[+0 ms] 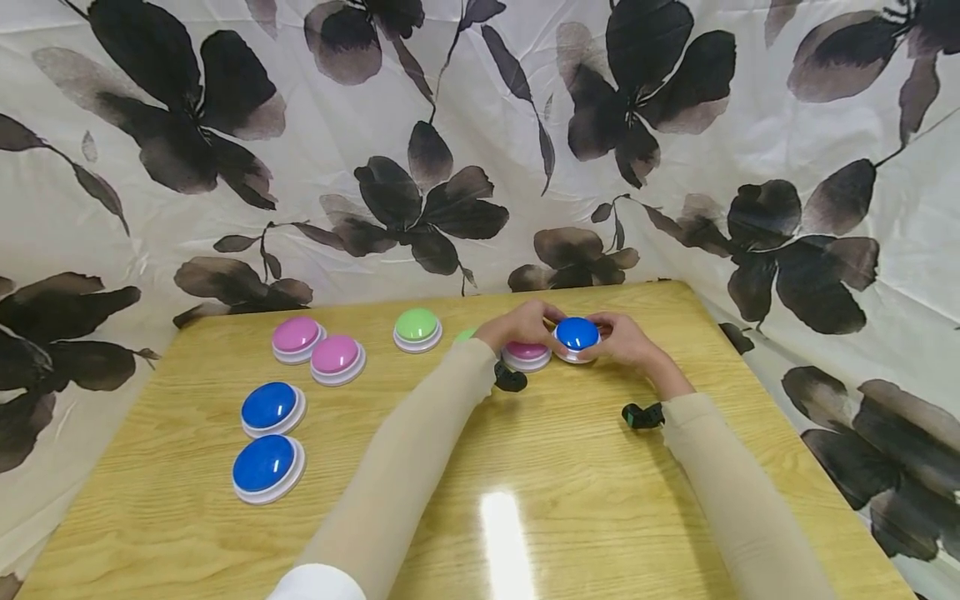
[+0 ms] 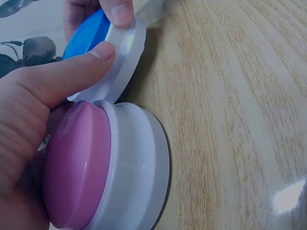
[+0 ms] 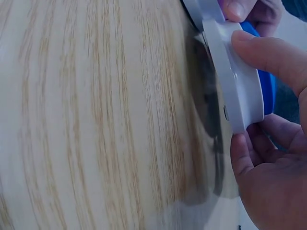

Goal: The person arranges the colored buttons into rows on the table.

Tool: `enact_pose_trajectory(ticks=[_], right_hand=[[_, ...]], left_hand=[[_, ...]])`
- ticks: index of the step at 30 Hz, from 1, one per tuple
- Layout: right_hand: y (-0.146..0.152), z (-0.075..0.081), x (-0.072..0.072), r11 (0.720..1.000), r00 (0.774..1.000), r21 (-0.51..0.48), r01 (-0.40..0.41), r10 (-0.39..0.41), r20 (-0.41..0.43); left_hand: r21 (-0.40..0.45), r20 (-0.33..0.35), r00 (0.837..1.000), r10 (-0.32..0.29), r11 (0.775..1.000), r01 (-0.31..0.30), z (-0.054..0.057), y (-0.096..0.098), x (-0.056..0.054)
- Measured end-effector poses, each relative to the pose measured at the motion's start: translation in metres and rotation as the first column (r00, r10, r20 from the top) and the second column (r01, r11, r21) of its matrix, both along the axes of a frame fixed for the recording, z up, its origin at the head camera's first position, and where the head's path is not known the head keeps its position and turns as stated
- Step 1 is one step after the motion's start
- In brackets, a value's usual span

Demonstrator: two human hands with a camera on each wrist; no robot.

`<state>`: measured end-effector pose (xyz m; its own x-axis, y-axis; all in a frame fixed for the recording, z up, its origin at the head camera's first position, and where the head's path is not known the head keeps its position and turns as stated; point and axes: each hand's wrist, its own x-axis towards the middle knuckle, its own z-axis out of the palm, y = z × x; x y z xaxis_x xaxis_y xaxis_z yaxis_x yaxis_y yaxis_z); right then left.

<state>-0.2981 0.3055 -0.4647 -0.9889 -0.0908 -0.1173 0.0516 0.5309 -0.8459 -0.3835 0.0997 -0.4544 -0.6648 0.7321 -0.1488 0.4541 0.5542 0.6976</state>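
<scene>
Both hands hold a blue dome push button (image 1: 577, 333) with a white round base at the back right of the table. My left hand (image 1: 522, 323) grips its left side, thumb against the white base in the left wrist view. From the other side my right hand (image 1: 630, 343) grips it, thumb on the base and fingers curled at the far edge. In the right wrist view, a shadow lies on the wood beside the base. Directly left of it, under my left hand, sits a pink push button (image 1: 527, 357). A green push button (image 1: 465, 335) is mostly hidden behind that hand.
Another green button (image 1: 417, 327) stands at the back middle of the wooden table (image 1: 585, 483). Two pink buttons, one of them a pink button (image 1: 336, 357) nearer me, and two blue ones, including a front blue button (image 1: 264, 463), sit at left. Floral cloth (image 1: 465, 108) hangs behind.
</scene>
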Motion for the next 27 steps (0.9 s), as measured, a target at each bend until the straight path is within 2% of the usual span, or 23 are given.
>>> enact_pose_trajectory(ticks=[8,14,27], right_hand=[[-0.0013,-0.0069,0.0014,1.000,1.000,-0.025,-0.007,0.008,0.027],[-0.0027,-0.0082,0.0038,0.998,0.999,-0.056,0.010,-0.008,0.034],[-0.0051,-0.0054,0.0039,1.000,0.999,-0.013,0.015,-0.014,0.039]], left_hand=[[-0.022,-0.012,1.000,0.009,1.000,-0.009,-0.0044,-0.0010,0.0057],[-0.022,-0.014,1.000,0.012,1.000,-0.012,-0.0028,0.0012,0.0060],[-0.042,-0.031,0.999,0.005,0.999,-0.007,-0.0024,0.0026,0.0039]])
